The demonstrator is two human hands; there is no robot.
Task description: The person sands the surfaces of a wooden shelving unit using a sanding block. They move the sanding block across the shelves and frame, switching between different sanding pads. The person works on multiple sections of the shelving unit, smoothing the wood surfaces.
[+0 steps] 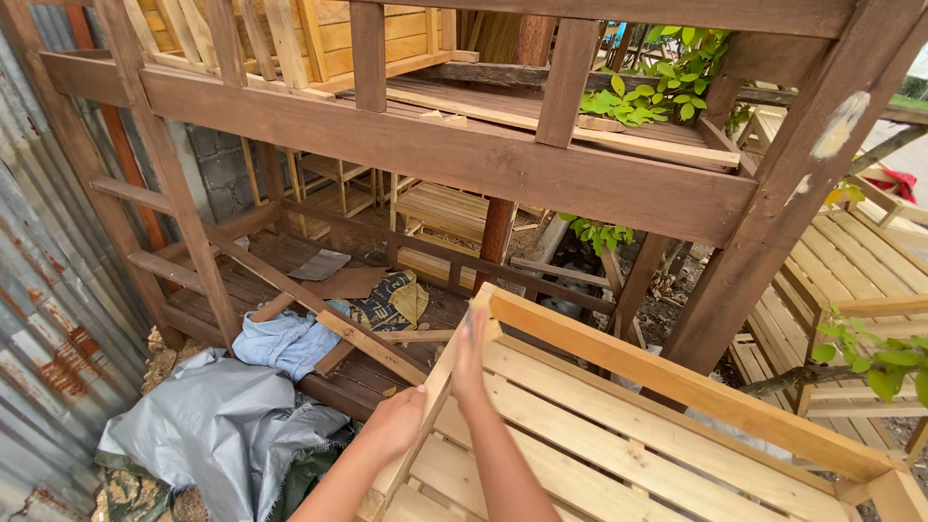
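Pale slatted wooden frame (667,425), left hand (396,420) and right hand (471,358) both clamped on its corner rail.

pale yellow slatted frame (619,425) | dark brown rack (454,159) | grey tarp (208,425) | rust-streaked corrugated sheet (43,319)
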